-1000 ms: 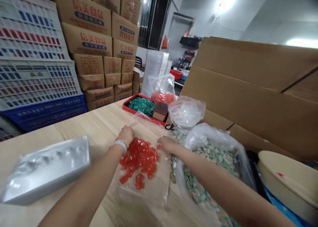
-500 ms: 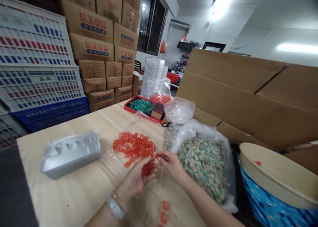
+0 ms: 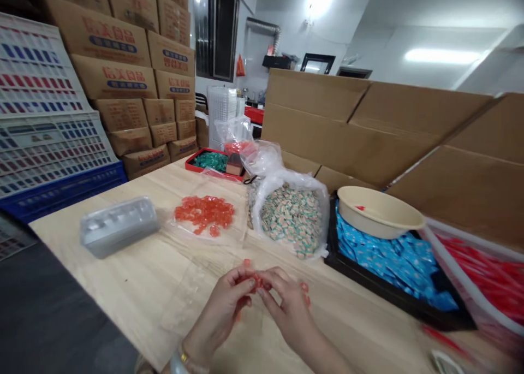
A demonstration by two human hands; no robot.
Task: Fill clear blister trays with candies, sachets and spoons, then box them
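Observation:
My left hand (image 3: 223, 306) is curled at the front of the table, with small red translucent pieces (image 3: 257, 281) at its fingertips. Against it, my right hand (image 3: 289, 303) pinches at the same pieces, so the fingers of both hands meet. A few more red pieces (image 3: 304, 289) show on the table just beyond my right hand, partly covered by it. Behind my hands, a loose pile of the red pieces (image 3: 204, 213) rests on a clear plastic sheet (image 3: 180, 229). What lies inside my left palm is hidden.
Left stands a stack of clear plastic trays (image 3: 118, 226). An open bag (image 3: 295, 215) holds many small green-and-tan packets. To the right are a black tray (image 3: 368, 275) of blue packets, a cream basin (image 3: 380, 215) and a bin of red items (image 3: 483, 270). Behind is a red tray (image 3: 192, 166).
The view has swung right, bringing the blue packets and red bin into sight. My hands have come together at the fingertips, nearer the table's front; the left palm has turned inward.

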